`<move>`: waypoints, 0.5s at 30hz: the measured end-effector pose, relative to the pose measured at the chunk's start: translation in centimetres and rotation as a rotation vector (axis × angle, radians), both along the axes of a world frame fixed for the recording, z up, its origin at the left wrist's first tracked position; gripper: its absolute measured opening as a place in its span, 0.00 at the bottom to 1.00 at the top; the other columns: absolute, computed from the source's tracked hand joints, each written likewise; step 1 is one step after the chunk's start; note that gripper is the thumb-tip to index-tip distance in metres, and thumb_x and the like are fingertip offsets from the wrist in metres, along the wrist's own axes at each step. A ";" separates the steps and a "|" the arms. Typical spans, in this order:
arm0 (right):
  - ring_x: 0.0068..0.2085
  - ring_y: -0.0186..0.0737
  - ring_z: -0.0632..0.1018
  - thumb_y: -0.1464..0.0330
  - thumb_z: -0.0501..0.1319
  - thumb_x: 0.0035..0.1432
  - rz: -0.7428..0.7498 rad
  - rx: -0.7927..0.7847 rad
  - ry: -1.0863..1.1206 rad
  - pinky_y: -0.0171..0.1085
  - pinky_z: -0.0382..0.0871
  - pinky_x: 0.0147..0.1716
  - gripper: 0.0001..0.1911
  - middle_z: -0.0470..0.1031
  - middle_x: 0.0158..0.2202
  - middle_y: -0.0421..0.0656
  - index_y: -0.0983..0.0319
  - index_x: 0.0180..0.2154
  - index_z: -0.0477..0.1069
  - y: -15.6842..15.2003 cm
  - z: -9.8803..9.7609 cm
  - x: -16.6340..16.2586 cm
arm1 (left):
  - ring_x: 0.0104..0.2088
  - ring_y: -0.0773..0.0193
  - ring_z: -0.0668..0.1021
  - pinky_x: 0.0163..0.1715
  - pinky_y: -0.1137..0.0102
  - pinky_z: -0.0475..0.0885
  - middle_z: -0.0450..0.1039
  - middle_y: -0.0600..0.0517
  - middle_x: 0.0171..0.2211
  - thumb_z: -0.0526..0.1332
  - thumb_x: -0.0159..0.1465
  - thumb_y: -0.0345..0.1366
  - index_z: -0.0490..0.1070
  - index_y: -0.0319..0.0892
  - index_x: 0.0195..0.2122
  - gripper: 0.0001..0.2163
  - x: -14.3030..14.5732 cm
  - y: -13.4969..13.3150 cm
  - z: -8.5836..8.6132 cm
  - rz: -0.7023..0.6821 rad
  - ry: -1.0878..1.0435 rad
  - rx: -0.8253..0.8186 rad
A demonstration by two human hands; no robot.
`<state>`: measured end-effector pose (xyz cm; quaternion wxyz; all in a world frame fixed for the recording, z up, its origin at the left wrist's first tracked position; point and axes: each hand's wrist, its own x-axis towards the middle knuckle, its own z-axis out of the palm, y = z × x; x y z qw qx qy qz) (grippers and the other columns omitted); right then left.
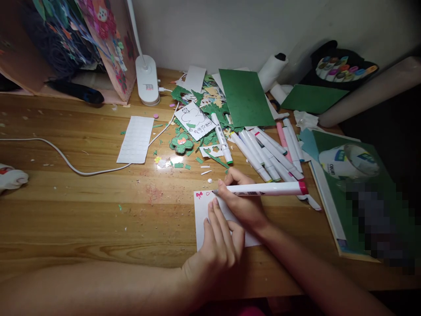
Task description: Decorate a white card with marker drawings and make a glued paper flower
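A white sheet of paper (204,217) lies on the wooden desk in front of me, with a small red bow and the start of a second red outline drawn along its top edge. My right hand (246,202) is closed around a white marker with a red end (269,189). The marker lies nearly level, its tip at the second outline. My left hand (220,239) rests flat on the paper, fingers stretched toward the marker tip and holding nothing.
Several white markers (263,153) lie in a pile beyond my right hand. Green card (246,96), paper scraps and a green flower cutout (181,143) sit behind. A lamp base (147,81) trails a white cable. At right, a plastic tub (348,161) rests on a green board.
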<state>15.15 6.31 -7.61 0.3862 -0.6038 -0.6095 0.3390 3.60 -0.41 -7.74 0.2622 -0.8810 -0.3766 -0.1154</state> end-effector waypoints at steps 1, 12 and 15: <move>0.22 0.31 0.59 0.68 0.57 0.55 0.001 0.001 0.000 0.32 0.53 0.21 0.15 0.55 0.19 0.33 0.59 0.21 0.53 0.0 0.0 0.0 | 0.43 0.48 0.78 0.34 0.67 0.72 0.75 0.36 0.43 0.57 0.62 0.35 0.69 0.36 0.30 0.08 0.0 0.0 0.0 0.003 -0.003 0.000; 0.21 0.31 0.58 0.72 0.57 0.52 0.004 0.014 -0.023 0.32 0.51 0.21 0.15 0.53 0.18 0.32 0.59 0.21 0.51 0.0 0.1 0.0 | 0.43 0.47 0.78 0.33 0.68 0.74 0.74 0.32 0.42 0.58 0.62 0.36 0.69 0.33 0.31 0.09 0.0 0.0 0.0 0.000 -0.018 -0.010; 0.20 0.31 0.58 0.72 0.57 0.52 0.000 0.003 -0.021 0.32 0.51 0.20 0.15 0.53 0.17 0.32 0.59 0.20 0.51 0.0 0.1 0.0 | 0.43 0.48 0.78 0.33 0.68 0.73 0.75 0.34 0.42 0.58 0.62 0.37 0.69 0.35 0.30 0.09 0.1 0.0 -0.1 0.006 -0.014 0.024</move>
